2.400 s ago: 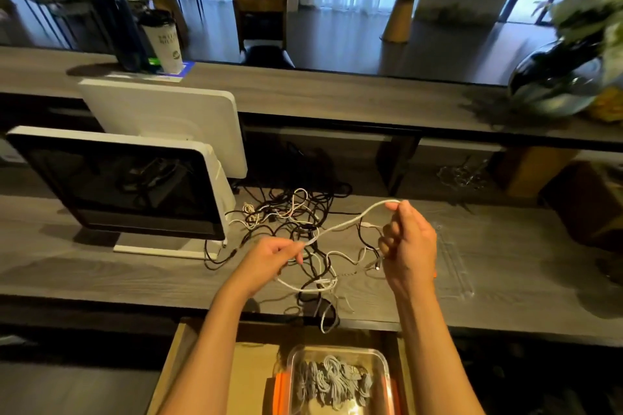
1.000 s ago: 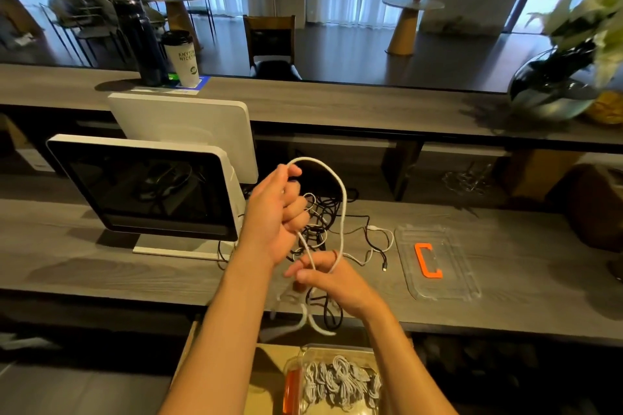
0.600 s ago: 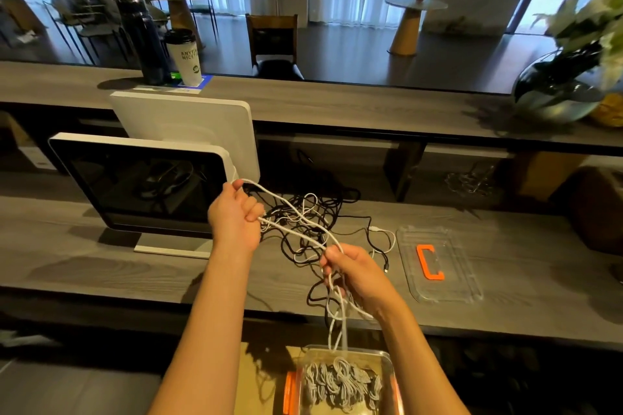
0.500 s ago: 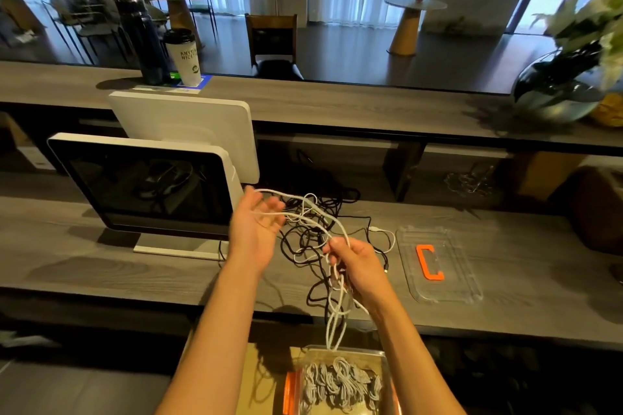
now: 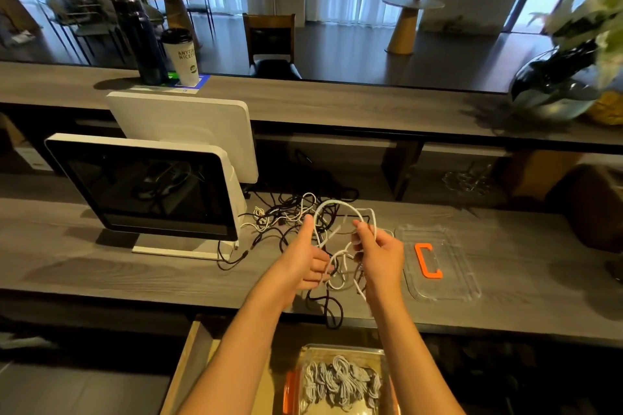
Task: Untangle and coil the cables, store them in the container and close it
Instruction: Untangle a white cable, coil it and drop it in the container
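Note:
A white cable (image 5: 337, 209) arches in loops between both hands above the grey desk. My left hand (image 5: 305, 261) has its fingers curled round the lower loops, thumb pointing up. My right hand (image 5: 381, 253) pinches the loops at the arch's right side. Behind them lies a tangle of black and white cables (image 5: 286, 216) on the desk. Below the desk edge, a clear container (image 5: 381, 355) with an orange clip holds several coiled grey-white cables (image 5: 337, 384). Its clear lid (image 5: 462, 266) with an orange clip (image 5: 426, 261) lies flat on the desk to the right.
A white-framed screen (image 5: 141, 189) with a second panel behind it stands at the left of the desk (image 5: 67, 253). On the raised counter are a dark bottle (image 5: 140, 44), a paper cup (image 5: 183, 57) and a plant bowl (image 5: 553, 91). The container sits in a wooden drawer (image 5: 188, 364).
My hands came together, then apart and together again, gathering the white cable into loops. The long stretch pulled from the pile is now a short arch between both hands.

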A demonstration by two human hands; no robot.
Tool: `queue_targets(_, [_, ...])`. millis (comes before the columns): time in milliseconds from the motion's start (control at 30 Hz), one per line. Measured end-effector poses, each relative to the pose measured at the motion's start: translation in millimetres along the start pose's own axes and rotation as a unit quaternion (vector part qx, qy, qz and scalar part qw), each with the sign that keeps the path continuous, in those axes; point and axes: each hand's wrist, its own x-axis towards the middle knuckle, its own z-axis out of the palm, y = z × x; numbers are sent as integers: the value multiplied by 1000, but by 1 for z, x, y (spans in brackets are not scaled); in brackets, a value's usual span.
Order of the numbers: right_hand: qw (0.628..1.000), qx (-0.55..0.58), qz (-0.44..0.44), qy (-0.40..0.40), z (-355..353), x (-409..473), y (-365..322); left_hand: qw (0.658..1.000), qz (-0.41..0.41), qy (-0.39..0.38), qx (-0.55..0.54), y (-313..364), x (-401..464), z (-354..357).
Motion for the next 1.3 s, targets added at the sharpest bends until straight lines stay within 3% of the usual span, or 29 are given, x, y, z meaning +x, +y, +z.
queue_targets(133, [1000,9,-15,12,-9,1,1,998,55,-11,41,5,-12,3])
queue_targets(300, [980,-16,-58,-191,-7,-9,-4,989,135,-29,-58,5,-8,17])
queue_targets(433, [963,-21,-59,-262,-5,-13,-3,977,159,120,-78,6,-3,14])
queue_targets(500, [958,-4,-39,-284,-4,-15,-4,967,189,149,-88,7,-2,11])
queue_targets(600, [973,60,58,-214,-3,-14,-8,943,219,179,-177,12,-6,2])
queue_targets(700, [963,149,181,-131,-5,-9,-9,920,247,174,-249,16,-9,-12])
queue_targets(800, [969,126,176,-118,-1,-12,-9,917,262,203,-224,16,-9,-19])
queue_targets(967, [989,54,96,-103,7,-12,-13,899,288,246,-221,12,-9,-21])
queue_targets(1033, [991,17,51,-122,5,-11,-14,895,321,231,-208,13,-12,-17])
queue_targets(1133, [980,-65,3,-190,1,-10,-15,883,314,154,-314,18,-15,-14])
queue_targets(1300, [945,-55,31,-320,6,-17,-14,852,306,45,-423,19,-13,-12])
